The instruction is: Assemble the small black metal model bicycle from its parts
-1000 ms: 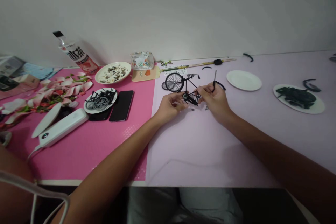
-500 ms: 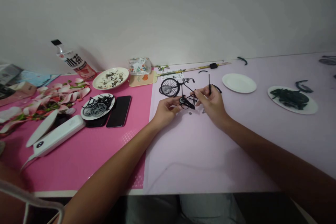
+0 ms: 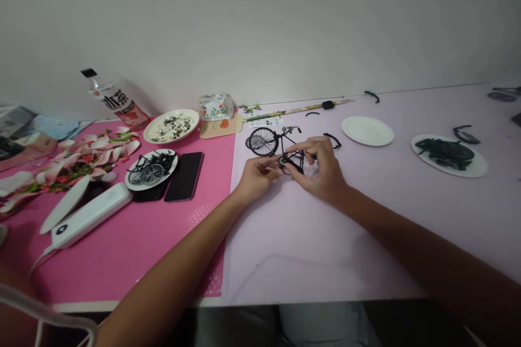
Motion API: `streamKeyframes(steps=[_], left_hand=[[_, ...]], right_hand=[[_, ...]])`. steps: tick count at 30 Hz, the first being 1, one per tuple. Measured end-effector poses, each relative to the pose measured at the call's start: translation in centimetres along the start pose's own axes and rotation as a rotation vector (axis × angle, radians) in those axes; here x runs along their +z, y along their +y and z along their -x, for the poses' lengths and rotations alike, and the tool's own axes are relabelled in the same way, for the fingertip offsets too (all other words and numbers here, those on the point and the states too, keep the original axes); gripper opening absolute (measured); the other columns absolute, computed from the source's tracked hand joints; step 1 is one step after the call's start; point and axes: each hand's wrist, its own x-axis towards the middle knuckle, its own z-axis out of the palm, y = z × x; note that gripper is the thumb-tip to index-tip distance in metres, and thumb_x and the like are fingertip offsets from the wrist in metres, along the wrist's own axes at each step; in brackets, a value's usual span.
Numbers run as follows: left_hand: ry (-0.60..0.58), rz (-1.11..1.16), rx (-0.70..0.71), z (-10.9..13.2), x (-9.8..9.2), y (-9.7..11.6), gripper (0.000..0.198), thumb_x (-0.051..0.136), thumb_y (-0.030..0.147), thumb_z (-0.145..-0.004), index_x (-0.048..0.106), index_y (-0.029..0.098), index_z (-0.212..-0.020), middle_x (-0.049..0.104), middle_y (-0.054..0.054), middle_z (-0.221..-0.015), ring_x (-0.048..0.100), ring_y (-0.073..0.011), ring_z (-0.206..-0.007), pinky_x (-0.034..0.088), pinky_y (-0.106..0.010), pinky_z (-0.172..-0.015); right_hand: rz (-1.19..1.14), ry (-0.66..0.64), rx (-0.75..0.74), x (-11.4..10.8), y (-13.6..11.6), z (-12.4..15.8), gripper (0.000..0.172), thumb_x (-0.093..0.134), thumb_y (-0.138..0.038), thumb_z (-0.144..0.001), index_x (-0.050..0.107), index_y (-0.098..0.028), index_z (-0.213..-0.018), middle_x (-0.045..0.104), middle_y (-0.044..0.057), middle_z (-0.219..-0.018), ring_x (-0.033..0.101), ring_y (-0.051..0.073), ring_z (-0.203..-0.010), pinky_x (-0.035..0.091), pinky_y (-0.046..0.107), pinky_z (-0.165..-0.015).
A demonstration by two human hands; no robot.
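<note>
A small black model bicycle (image 3: 264,142) is between my hands over the lilac part of the table. One spoked wheel points to the upper left, and the handlebar (image 3: 293,130) sticks up behind. My left hand (image 3: 258,174) grips the bicycle's lower side near the round crank part. From the right, my right hand (image 3: 325,171) pinches the frame at that same crank area with thumb and fingers. These fingers partly cover the frame. Just behind my right hand lies a curved black piece (image 3: 335,142).
White plates hold black bicycle parts (image 3: 151,169), dark green pieces (image 3: 444,155) and pale crumbs (image 3: 175,126). Another white plate (image 3: 368,131) stands right. A phone (image 3: 184,176), white device (image 3: 91,217), petals (image 3: 81,160), a tilted bottle (image 3: 118,103) and a fly swatter (image 3: 222,127) lie around.
My right hand has shifted left and now pinches the bicycle's crank area. The thin upright shaft that showed at its fingers no longer shows. My left hand stays on the bicycle.
</note>
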Motion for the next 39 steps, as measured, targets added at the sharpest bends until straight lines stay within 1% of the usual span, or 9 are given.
streamKeyframes(steps=[5,12,16,20,25,28,32,34,39], left_hand=[[-0.008,0.008,-0.007,0.0,0.0,0.2,0.043,0.093,0.030,-0.069,0.086,0.015,-0.109,0.081,-0.007,-0.089,0.068,-0.0168,-0.078,0.055,-0.030,-0.077],[-0.022,0.009,-0.001,0.0,0.1,0.5,0.042,0.095,0.032,-0.067,0.087,0.016,-0.105,0.082,-0.007,-0.089,0.069,-0.0185,-0.078,0.057,-0.033,-0.079],[-0.017,0.013,-0.004,0.1,0.2,0.6,0.043,0.097,0.034,-0.065,0.087,0.016,-0.103,0.082,-0.008,-0.089,0.070,-0.0191,-0.079,0.057,-0.032,-0.079],[0.000,0.013,-0.010,0.1,0.2,0.7,0.046,0.099,0.038,-0.064,0.087,0.017,-0.103,0.082,-0.008,-0.090,0.072,-0.0210,-0.082,0.059,-0.035,-0.081],[0.028,-0.005,-0.014,0.1,0.1,0.7,0.042,0.098,0.038,-0.065,0.086,0.017,-0.100,0.082,-0.008,-0.093,0.070,-0.0195,-0.083,0.057,-0.034,-0.082],[0.040,0.005,-0.002,0.0,0.1,0.4,0.041,0.098,0.038,-0.065,0.086,0.017,-0.098,0.082,-0.007,-0.093,0.070,-0.0199,-0.085,0.056,-0.034,-0.082],[0.047,0.039,0.021,-0.1,0.2,0.1,0.030,0.096,0.038,-0.066,0.082,0.017,-0.081,0.082,-0.011,-0.112,0.073,-0.0251,-0.100,0.057,-0.038,-0.090],[0.049,0.041,0.011,-0.1,0.2,0.1,0.029,0.096,0.037,-0.066,0.080,0.016,-0.077,0.081,-0.013,-0.117,0.073,-0.0274,-0.106,0.056,-0.039,-0.091],[0.025,0.046,-0.022,0.1,0.0,0.9,0.032,0.094,0.032,-0.066,0.084,0.016,-0.092,0.082,-0.013,-0.115,0.073,-0.0287,-0.109,0.057,-0.039,-0.092]], right_hand=[[0.006,0.030,-0.027,0.0,-0.1,-0.1,0.039,0.076,-0.016,-0.088,0.039,-0.030,-0.090,0.080,0.004,-0.101,0.062,0.028,-0.089,0.052,0.051,-0.078],[0.023,0.020,0.033,0.0,-0.3,0.0,0.029,0.077,-0.017,-0.087,0.054,-0.029,-0.100,0.069,0.002,-0.085,0.061,0.025,-0.084,0.053,0.046,-0.075],[-0.009,0.030,0.020,-0.1,-0.3,0.0,0.030,0.077,-0.016,-0.087,0.056,-0.029,-0.104,0.069,0.002,-0.087,0.061,0.025,-0.084,0.052,0.045,-0.075],[-0.017,0.027,0.004,-0.2,-0.2,-0.1,0.033,0.078,-0.017,-0.087,0.050,-0.030,-0.099,0.073,0.003,-0.094,0.061,0.026,-0.086,0.053,0.048,-0.078],[-0.009,0.001,0.044,-0.2,-0.1,0.0,0.042,0.079,-0.021,-0.085,0.038,-0.031,-0.088,0.076,0.005,-0.106,0.063,0.028,-0.091,0.054,0.052,-0.081],[-0.016,0.023,0.045,-0.2,0.0,0.1,0.041,0.080,-0.021,-0.085,0.040,-0.030,-0.088,0.075,0.005,-0.101,0.062,0.027,-0.087,0.055,0.050,-0.079],[-0.023,0.039,0.005,-0.1,0.3,0.3,0.033,0.078,-0.016,-0.086,0.049,-0.030,-0.096,0.070,0.002,-0.087,0.058,0.025,-0.078,0.054,0.046,-0.075],[-0.030,0.022,0.009,-0.1,0.5,0.3,0.031,0.077,-0.014,-0.086,0.051,-0.029,-0.094,0.068,0.002,-0.083,0.059,0.025,-0.079,0.053,0.046,-0.076],[-0.046,0.012,0.046,0.0,0.8,0.5,0.028,0.076,-0.015,-0.087,0.052,-0.029,-0.088,0.064,0.001,-0.078,0.062,0.026,-0.083,0.054,0.046,-0.079]])
